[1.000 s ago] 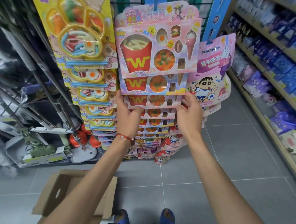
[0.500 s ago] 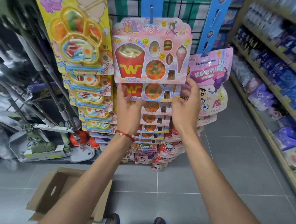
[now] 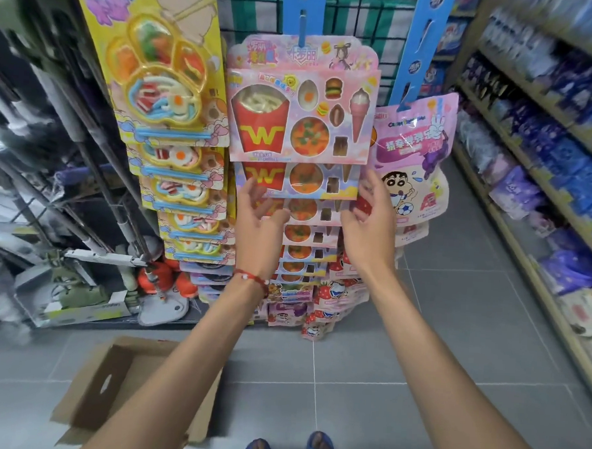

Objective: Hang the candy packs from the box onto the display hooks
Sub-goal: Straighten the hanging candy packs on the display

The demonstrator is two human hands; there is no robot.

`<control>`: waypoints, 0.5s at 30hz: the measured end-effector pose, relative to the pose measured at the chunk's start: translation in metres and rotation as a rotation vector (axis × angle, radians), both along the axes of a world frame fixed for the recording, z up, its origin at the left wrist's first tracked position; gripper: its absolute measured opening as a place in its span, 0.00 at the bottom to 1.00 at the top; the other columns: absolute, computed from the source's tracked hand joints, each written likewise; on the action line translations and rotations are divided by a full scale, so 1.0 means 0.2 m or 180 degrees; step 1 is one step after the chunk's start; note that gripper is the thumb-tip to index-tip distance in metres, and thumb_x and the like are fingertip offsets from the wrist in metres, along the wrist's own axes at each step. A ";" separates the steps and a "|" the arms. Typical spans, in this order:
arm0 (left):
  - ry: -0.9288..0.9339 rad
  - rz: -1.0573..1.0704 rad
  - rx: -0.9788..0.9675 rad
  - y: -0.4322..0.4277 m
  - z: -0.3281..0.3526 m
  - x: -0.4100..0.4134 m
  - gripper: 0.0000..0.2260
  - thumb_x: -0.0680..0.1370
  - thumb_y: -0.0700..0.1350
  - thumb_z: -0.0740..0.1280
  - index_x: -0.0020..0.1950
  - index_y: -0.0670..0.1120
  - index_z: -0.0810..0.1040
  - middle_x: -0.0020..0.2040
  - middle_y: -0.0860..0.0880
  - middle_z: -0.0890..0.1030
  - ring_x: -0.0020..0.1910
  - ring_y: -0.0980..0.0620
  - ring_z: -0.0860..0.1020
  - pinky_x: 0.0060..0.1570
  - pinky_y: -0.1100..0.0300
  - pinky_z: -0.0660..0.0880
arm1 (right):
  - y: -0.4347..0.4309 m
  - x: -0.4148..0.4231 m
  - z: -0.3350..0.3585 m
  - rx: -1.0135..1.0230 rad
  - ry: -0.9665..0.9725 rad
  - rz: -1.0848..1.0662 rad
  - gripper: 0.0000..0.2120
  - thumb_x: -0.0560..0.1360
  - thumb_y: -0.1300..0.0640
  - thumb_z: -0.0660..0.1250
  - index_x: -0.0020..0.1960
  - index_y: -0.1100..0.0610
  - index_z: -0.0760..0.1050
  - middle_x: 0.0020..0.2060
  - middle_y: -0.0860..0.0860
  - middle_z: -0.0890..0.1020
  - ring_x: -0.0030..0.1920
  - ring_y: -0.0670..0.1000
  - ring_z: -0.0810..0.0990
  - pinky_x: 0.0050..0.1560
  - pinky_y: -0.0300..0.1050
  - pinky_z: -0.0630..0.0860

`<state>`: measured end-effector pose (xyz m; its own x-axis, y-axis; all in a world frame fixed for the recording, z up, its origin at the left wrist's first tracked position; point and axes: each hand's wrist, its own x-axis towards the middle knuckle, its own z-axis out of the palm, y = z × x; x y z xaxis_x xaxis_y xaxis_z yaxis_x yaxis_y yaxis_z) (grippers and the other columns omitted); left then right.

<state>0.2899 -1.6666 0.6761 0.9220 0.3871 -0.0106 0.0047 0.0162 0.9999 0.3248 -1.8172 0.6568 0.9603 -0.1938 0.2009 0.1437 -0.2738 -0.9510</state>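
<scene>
A pink fast-food candy pack [image 3: 300, 114] with a red fries carton hangs topmost on a blue display strip [image 3: 303, 12]. Several like packs overlap in a column [image 3: 302, 204] below it. My left hand [image 3: 259, 219] and my right hand [image 3: 370, 218] hover just in front of the lower packs, fingers loosely spread, holding nothing. The brown cardboard box [image 3: 114, 396] stands open on the floor at the lower left; its inside is mostly hidden by my left forearm.
Yellow paw-tray candy packs [image 3: 157, 90] hang in a column to the left. Pink cartoon pouches [image 3: 415, 151] hang on a second blue strip [image 3: 420, 49] to the right. Metal racks with clutter stand at left, stocked shelves [image 3: 549, 141] at right. Grey tile floor [image 3: 419, 333] lies underfoot.
Both hands held the hanging packs' lower edges a second ago; they have let go and drawn back slightly with fingers spread. The view has tilted up.
</scene>
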 end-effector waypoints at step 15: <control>0.1412 -0.1338 0.0037 -0.48 -0.24 0.10 0.20 0.81 0.35 0.63 0.69 0.53 0.69 0.59 0.61 0.77 0.61 0.55 0.76 0.63 0.53 0.71 | -0.62 0.13 -0.23 0.0344 0.0909 -0.0684 0.30 0.84 0.46 0.59 0.82 0.51 0.53 0.79 0.47 0.61 0.77 0.47 0.63 0.72 0.42 0.59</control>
